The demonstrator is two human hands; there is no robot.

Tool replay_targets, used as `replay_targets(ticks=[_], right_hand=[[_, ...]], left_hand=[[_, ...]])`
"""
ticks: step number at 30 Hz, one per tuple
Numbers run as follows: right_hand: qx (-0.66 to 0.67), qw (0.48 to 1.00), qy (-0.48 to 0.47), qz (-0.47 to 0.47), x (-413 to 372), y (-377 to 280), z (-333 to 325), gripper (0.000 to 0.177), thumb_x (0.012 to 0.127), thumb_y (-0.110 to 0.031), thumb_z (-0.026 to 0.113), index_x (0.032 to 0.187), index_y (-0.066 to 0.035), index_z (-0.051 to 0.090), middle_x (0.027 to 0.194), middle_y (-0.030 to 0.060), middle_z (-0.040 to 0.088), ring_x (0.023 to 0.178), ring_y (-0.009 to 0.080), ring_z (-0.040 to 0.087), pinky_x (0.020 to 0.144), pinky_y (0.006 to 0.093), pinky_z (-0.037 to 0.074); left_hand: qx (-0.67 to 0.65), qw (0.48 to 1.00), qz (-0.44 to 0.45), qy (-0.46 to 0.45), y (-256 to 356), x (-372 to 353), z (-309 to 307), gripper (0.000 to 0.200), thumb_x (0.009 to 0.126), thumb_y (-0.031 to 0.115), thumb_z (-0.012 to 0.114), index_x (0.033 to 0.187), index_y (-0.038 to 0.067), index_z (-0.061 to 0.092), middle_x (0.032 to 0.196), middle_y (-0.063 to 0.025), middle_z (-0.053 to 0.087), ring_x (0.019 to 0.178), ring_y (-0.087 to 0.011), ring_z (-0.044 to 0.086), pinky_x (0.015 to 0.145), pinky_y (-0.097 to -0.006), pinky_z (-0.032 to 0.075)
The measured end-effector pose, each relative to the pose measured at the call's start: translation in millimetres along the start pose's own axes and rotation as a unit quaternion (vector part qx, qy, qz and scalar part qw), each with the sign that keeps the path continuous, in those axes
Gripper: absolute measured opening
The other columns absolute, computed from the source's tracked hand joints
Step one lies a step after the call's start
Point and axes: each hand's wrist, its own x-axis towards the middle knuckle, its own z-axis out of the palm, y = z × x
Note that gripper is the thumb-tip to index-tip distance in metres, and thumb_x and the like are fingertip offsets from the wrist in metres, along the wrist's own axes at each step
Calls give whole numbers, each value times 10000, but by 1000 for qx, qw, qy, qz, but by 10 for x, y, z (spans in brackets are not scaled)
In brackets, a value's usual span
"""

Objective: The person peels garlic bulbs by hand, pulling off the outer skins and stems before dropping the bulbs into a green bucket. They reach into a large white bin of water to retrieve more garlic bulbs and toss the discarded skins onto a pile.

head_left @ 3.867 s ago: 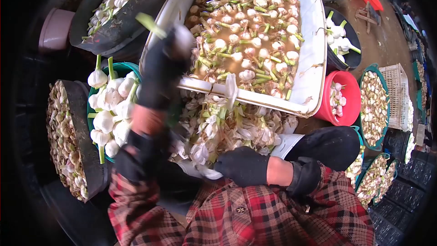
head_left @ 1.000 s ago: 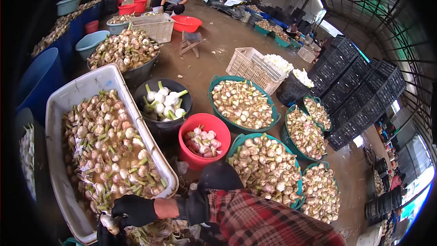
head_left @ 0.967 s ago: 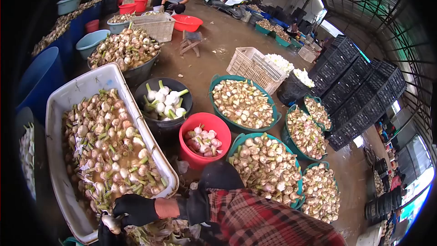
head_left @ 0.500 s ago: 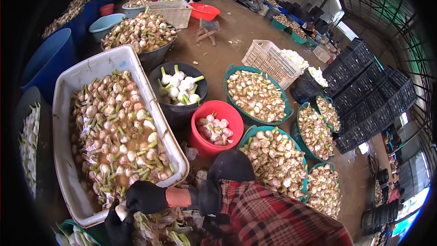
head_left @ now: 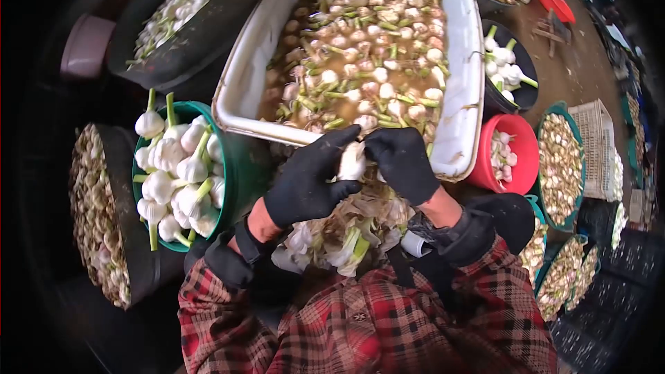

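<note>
A whitish garlic bulb [head_left: 352, 163] is between my two black-gloved hands, just over the near rim of the white tub [head_left: 242, 100]. My left hand [head_left: 310, 179] is closed round it, with the thumb below and the fingers above. On its other side, the fingers of my right hand [head_left: 403, 161] pinch the bulb's edge; the fingertips are partly hidden. Inside the tub, many garlic bulbs [head_left: 370, 62] with green stems lie in brown water. Beneath my hands is a heap of papery garlic skins [head_left: 346, 235].
At left stands a green bucket [head_left: 239, 180] of clean white bulbs, beside a dark container [head_left: 131, 201] of unpeeled garlic. To the right are a red bucket [head_left: 523, 142] with bulbs, a black bucket [head_left: 526, 69] and several green basins [head_left: 562, 152]. A stool [head_left: 552, 31] stands farther off.
My view has swung left and down, so the tub now sits at the centre and the green bucket shows fully. Both hands are now mid-view, with the garlic bulb still between them.
</note>
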Motion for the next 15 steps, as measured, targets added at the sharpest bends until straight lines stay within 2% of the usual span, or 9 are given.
replay_targets(ticks=[1, 5, 6, 8, 9, 10, 12, 13, 15], right_hand=[[1, 1000, -6, -2, 15, -7, -25, 109, 781, -44, 591, 792, 8, 686, 691, 169, 657, 611, 245, 642, 598, 346, 482], [-10, 997, -29, 65, 50, -66, -99, 121, 802, -59, 611, 841, 20, 694, 716, 169, 673, 620, 206, 642, 608, 320, 482], [15, 995, -22, 92, 58, -84, -87, 119, 803, -59, 622, 852, 21, 696, 724, 170, 675, 620, 207, 641, 611, 316, 482], [25, 997, 12, 67, 25, -43, -2, 119, 799, -62, 638, 860, 22, 697, 730, 168, 678, 628, 205, 645, 618, 319, 487], [34, 997, 45, 45, 5, -9, 29, 122, 794, -64, 655, 869, 23, 698, 736, 166, 681, 636, 203, 649, 626, 321, 491], [33, 997, 47, 45, -4, 19, 42, 122, 794, -64, 655, 869, 23, 698, 736, 166, 681, 636, 203, 649, 626, 321, 491], [-2, 1000, 13, -13, -16, 58, 69, 131, 782, -69, 678, 871, 24, 698, 744, 158, 686, 643, 193, 652, 633, 329, 496], [-10, 1000, -2, -26, -3, 62, 52, 136, 787, -83, 678, 872, 21, 698, 746, 158, 687, 658, 186, 658, 646, 328, 501], [-3, 1000, -24, -6, 6, 58, 1, 139, 787, -91, 680, 867, 21, 697, 733, 156, 682, 646, 184, 650, 638, 327, 496]], left_hand=[[52, 998, 45, 0, 34, 12, -6, 701, 788, 51, 729, 1398, 17, 386, 1324, -150, 501, 1131, -208, 544, 939, -335, 470], [53, 995, 75, 30, 1, 75, 13, 681, 790, 88, 728, 1383, 13, 400, 1377, -150, 466, 1179, -226, 523, 928, -335, 479], [54, 995, 77, 31, -9, 75, -2, 681, 790, 88, 728, 1383, 13, 400, 1377, -150, 466, 1179, -226, 523, 928, -335, 479], [110, 991, 44, 63, -15, 82, -9, 652, 811, 116, 720, 1372, 10, 407, 1362, -147, 466, 1147, -216, 539, 907, -325, 483], [21, 993, -15, 119, 11, 68, 60, 578, 800, 125, 718, 1301, -17, 466, 1194, -210, 557, 1084, -282, 582, 924, -371, 458], [21, 993, -13, 118, -4, 73, 78, 578, 800, 125, 718, 1301, -17, 466, 1194, -210, 557, 1084, -282, 582, 924, -371, 458], [8, 984, -57, 168, -29, 73, 98, 492, 811, 152, 724, 1219, -31, 521, 1046, -163, 619, 949, -215, 623, 830, -335, 492], [-1, 986, -68, 151, -7, 47, 86, 424, 831, 79, 698, 1211, -25, 542, 1042, -95, 636, 976, -139, 594, 858, -296, 484], [-44, 986, -90, 133, 13, 30, 67, 430, 829, 84, 700, 1213, -26, 541, 1050, -93, 638, 973, -136, 593, 857, -295, 484]])
